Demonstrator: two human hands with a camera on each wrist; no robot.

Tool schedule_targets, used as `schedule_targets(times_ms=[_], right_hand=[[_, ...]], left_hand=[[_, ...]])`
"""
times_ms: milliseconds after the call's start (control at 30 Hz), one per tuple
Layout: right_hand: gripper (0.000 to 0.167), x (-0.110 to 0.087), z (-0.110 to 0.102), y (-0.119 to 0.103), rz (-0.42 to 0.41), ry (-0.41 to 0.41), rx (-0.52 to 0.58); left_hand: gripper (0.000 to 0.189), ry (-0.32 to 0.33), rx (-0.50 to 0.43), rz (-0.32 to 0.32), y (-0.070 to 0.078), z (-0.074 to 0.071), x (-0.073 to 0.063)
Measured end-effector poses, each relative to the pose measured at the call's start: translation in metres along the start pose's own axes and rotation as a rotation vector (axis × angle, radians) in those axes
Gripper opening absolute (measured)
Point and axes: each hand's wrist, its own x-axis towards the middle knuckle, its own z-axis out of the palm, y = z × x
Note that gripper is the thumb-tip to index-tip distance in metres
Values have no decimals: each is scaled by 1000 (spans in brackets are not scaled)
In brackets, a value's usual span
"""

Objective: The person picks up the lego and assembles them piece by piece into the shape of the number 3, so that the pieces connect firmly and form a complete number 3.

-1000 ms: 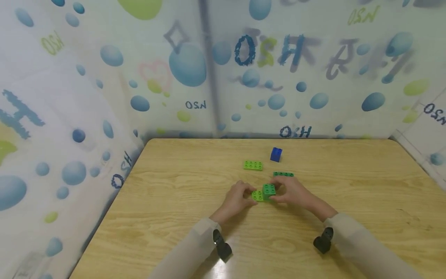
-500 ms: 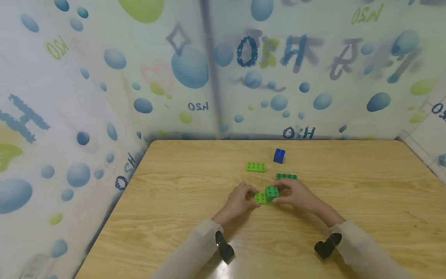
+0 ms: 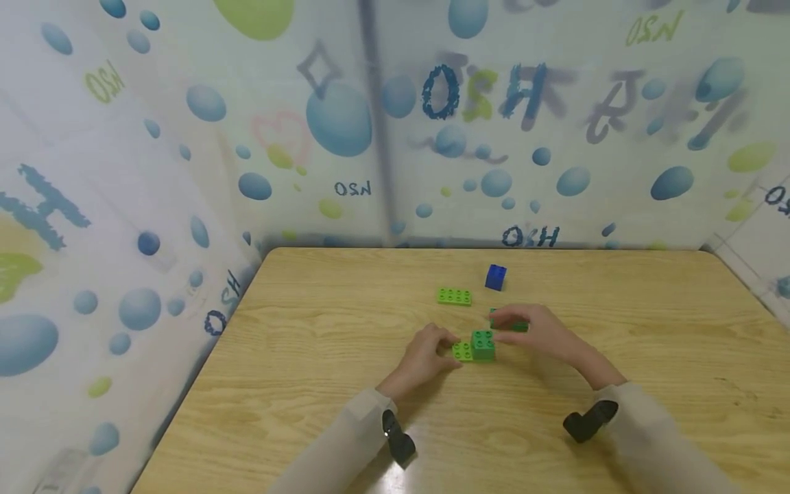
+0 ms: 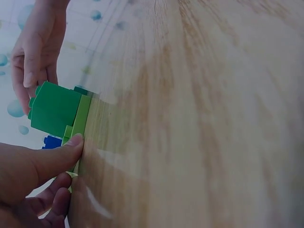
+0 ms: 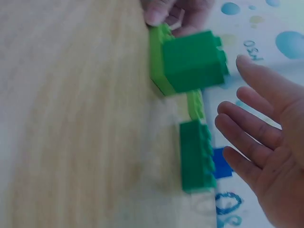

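The left hand (image 3: 422, 355) pinches a flat lime-green plastic brick (image 3: 462, 352) under a green plastic cube (image 3: 483, 345) near the wide-spread right hand (image 3: 543, 332).

Pale beige long sleeves (image 3: 336, 446), black wrist units (image 3: 400, 444).
Head view, lower centre and lower right: one chunky unit per cuff (image 3: 372, 403); left shows a small bright spot.
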Motion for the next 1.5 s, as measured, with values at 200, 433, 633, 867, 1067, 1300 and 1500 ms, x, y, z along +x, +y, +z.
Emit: schedule_targets(times_ms=[200, 433, 633, 867, 1067, 1300, 1500], right_hand=[[42, 0, -17, 15, 43, 78, -54], [43, -3, -22, 31, 97, 113, -67], [44, -3, -21, 42, 122, 110, -97], [43, -2, -19, 48, 133, 110, -70], [43, -1, -17, 49, 141, 115, -53], [45, -3, -17, 48, 174, 135, -24], [46, -3, -16, 45, 169, 139, 27]], left_hand=[[37, -6, -9, -19, 0, -1, -1], [37, -8, -2, -35, -1, 1, -1], [37, -12, -4, -30, 0, 0, -1], [37, -18, -9, -28, 1, 0, 0], [37, -16, -8, -26, 0, 0, 1], [37, -15, 0, -26, 1, -1, 0], [37, -16, 2, -31, 2, -2, 0]])
